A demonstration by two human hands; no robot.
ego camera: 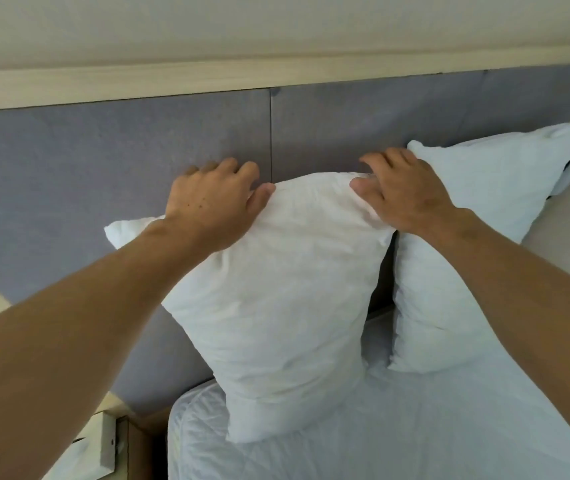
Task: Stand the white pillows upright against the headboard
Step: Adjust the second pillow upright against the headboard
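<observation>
A plump white fabric pillow point(287, 306) is stood on its lower edge on the white quilted mattress cover point(397, 427), tilted a little to the left, with its back leaned on the grey-lilac upholstered headboard point(138, 161). Its top edge is gripped by both bare hands: the left hand point(214, 202) is laid over the upper left corner, fingers curled behind the pillow and thumb pressed on the front, while the right hand point(404, 192) is clamped on the upper right corner in the same manner. The two hands are held apart, one at each end of the top edge. A second white pillow point(467, 237) is seen upright just to the right, against the headboard, its inner edge touched by the first pillow near the top. A pale wooden rail point(207, 81) is set along the top of the headboard.
</observation>
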